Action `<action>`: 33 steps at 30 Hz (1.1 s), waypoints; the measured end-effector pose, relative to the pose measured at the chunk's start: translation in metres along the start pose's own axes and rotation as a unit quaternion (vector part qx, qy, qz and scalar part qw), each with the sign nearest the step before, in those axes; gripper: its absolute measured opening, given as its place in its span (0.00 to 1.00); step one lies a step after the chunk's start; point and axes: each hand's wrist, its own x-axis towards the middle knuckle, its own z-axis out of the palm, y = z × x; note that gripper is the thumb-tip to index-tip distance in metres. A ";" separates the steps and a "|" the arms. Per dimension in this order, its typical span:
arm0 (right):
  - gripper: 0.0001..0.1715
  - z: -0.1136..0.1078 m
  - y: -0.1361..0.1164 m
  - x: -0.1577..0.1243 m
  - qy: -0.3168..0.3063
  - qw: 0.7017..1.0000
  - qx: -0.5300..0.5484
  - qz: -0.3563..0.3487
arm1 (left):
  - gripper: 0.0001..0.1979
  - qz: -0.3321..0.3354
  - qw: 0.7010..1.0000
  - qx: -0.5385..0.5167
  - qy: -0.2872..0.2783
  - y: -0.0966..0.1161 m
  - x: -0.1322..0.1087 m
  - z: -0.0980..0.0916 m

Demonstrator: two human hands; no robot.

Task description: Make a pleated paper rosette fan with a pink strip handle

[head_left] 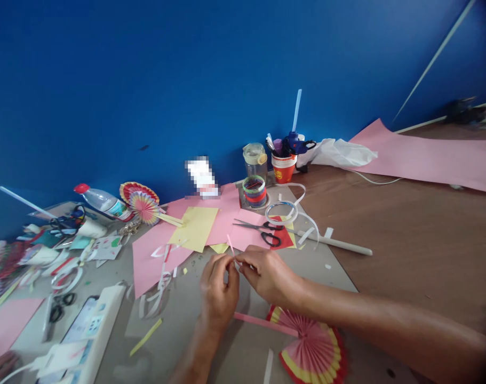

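My left hand (221, 288) and my right hand (262, 272) meet fingertip to fingertip above the table, both closed in a pinch. A narrow pink paper strip (229, 244) sticks up from between their fingertips; its lower end is hidden. Below my right forearm lies a pleated paper fan (312, 346) in pink, yellow and red, its pink stick (262, 322) pointing left beneath my hands. Black-handled scissors (262, 229) lie open just beyond my right hand, partly over a red paper piece (283, 239).
Pink sheets (154, 261) and a yellow sheet (194, 226) lie ahead. Tape rolls (254, 192), a lidded jar (254, 157) and a red paper cup (283, 169) stand by the blue wall. Leftward are a power strip (106, 314), bottle (104, 201) and another fan (144, 205).
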 end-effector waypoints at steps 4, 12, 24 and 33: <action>0.12 -0.002 0.001 0.003 -0.007 0.998 0.018 0.052 | 0.06 -0.051 0.998 -0.023 -0.016 0.004 0.004 -0.004; 0.13 -0.005 0.014 0.012 -0.033 0.977 0.157 0.143 | 0.06 -0.210 0.959 -0.152 -0.115 0.002 0.010 -0.015; 0.07 -0.034 0.045 0.026 -0.076 0.891 0.386 0.228 | 0.09 -0.305 0.830 -0.462 -0.073 -0.015 0.017 -0.044; 0.07 -0.040 0.044 0.031 -0.039 0.833 0.508 0.216 | 0.14 -0.307 0.756 -0.572 0.083 -0.023 0.021 -0.033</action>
